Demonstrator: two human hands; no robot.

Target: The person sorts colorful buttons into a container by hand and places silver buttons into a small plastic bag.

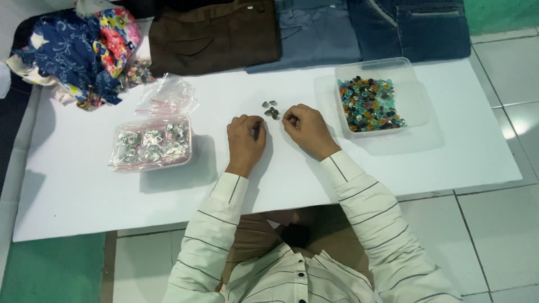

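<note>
Pinching a small dark piece (256,132) in left hand (245,140) fingers, right hand (306,129) fingers curled beside grey beads (270,109).

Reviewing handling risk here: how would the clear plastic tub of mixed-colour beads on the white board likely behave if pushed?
The clear plastic tub of mixed-colour beads looks thin-walled, so it probably flexes. It sits low and wide, so it should slide rather than tip. The beads lie loose and bunched to one side, so they would likely shift and rattle.
</note>
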